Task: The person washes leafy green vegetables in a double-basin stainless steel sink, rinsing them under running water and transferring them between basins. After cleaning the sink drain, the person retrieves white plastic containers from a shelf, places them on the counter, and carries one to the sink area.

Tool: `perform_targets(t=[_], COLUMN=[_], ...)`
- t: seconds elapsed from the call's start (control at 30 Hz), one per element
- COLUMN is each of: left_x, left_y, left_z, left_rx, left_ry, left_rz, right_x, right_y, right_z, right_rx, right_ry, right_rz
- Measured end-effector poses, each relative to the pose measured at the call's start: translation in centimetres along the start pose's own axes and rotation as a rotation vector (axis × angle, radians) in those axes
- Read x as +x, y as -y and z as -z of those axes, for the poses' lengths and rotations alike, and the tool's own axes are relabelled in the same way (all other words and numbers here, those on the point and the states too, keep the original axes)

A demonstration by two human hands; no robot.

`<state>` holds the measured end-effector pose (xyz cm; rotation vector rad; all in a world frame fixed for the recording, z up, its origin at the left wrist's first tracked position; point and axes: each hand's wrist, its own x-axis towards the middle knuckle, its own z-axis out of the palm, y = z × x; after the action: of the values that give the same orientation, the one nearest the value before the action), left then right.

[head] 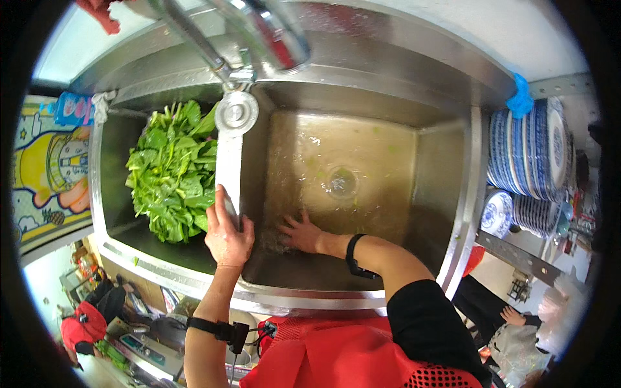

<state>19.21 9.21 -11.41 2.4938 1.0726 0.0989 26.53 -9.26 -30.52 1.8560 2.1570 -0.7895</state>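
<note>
A double stainless steel sink lies before me. My left hand (229, 238) rests on the metal divider (229, 165) between the basins, its fingers over the edge; whether it grips a thing there I cannot tell. My right hand (302, 234) is in the right basin, low at its left side, fingers spread at the water (339, 145), with nothing seen in it. Small green bits float in this cloudy water, and a round drain (342, 182) shows under it. A big heap of wet leafy greens (174, 169) fills much of the left basin, beside my left hand.
A metal faucet (271, 36) reaches over the sink's back. Blue-and-white plates (529, 150) stand stacked on a rack at right, near a blue cloth or bag (520, 97). A blue bottle (73, 108) is at left. Other people (83, 325) are in the room behind.
</note>
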Motion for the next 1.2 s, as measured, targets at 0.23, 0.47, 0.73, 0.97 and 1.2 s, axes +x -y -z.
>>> perform_targets(t=[0.23,0.47,0.73,0.97,1.2], left_x=[0.0,0.1,0.1,0.2,0.2], left_y=[0.4,0.3,0.7,0.5,0.3], left_z=[-0.5,-0.5,-0.7,-0.4,-0.1], left_rx=[0.044,0.104,0.114,0.074,0.039], left_ry=[-0.080,-0.046,-0.055,-0.077,-0.076], left_rz=[-0.122,-0.072,-0.087,-0.112,-0.097], right_x=[-14.9,-17.9,-12.4,-9.4,-6.2], right_y=[-14.8,-9.3,-18.9,-15.8,-13.5], right_z=[-2.6,-8.4,-6.6,-3.9,-2.9], right_rx=[0.162,1.287,1.007,0.457,0.556], right_ry=[-0.363,-0.158,-0.676,-0.429,-0.425], right_rz=[-0.526,-1.236,-1.229,-1.203,-0.971])
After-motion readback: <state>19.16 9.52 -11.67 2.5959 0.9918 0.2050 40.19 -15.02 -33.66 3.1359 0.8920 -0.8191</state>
